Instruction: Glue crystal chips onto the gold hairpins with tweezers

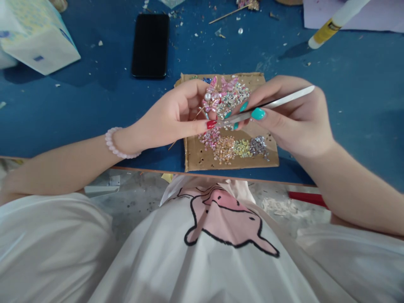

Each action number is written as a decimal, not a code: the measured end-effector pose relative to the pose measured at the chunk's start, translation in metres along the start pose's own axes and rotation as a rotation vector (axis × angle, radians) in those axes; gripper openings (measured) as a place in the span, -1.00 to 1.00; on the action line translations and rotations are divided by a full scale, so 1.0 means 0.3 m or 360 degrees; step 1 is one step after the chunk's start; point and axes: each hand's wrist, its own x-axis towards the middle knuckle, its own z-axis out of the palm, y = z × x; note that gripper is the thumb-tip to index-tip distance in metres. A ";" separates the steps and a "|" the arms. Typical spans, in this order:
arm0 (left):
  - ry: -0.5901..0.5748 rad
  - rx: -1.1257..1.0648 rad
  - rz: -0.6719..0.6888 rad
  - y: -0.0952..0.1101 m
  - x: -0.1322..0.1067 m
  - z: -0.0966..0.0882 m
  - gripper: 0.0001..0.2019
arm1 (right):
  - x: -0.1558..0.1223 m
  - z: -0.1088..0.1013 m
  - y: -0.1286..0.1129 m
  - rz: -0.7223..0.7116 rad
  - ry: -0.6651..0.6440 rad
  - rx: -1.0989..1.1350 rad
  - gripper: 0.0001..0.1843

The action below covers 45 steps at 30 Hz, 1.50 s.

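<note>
My left hand is closed in a pinch on a small pink bead-and-pearl ornament on a thin stick, held above a cardboard piece. My right hand is closed around white tweezers, whose tip reaches the ornament beside my left thumb. On the cardboard lie several small heaps of coloured rhinestones and a larger mixed heap behind the hands.
The cardboard rests on a blue table near its front edge. A black phone lies behind, a tissue box at far left, a glue stick at upper right. Small scraps dot the tabletop.
</note>
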 end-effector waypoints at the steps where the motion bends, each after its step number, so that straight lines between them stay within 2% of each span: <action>1: -0.0015 -0.0007 0.0020 -0.006 0.001 -0.002 -0.47 | 0.000 0.000 0.001 -0.0003 0.0001 -0.0002 -0.89; 6: -0.0010 -0.0008 0.0031 -0.021 0.001 -0.009 -0.45 | -0.001 -0.001 0.005 -0.0046 0.0003 -0.0001 -0.91; 19: 0.0107 -0.0056 -0.0114 0.012 0.007 0.007 -0.48 | 0.007 -0.007 0.011 -0.0025 0.0031 -0.0004 -0.87; 27: 0.0112 -0.0175 -0.0179 0.015 0.005 0.009 -0.51 | 0.009 -0.006 0.013 0.0012 0.0064 -0.0071 -0.82; 36: 0.0103 -0.0133 -0.0144 0.010 0.004 0.009 -0.54 | 0.008 -0.007 0.008 0.0036 0.0059 -0.0154 -0.80; 42: 0.0071 -0.0165 -0.0085 0.009 0.005 0.009 -0.52 | 0.005 -0.006 0.009 -0.0062 0.0053 -0.0142 -0.84; 45: 0.0076 -0.0197 -0.0127 0.006 0.006 0.008 -0.53 | 0.005 -0.006 0.006 -0.0056 0.0062 -0.0177 -0.83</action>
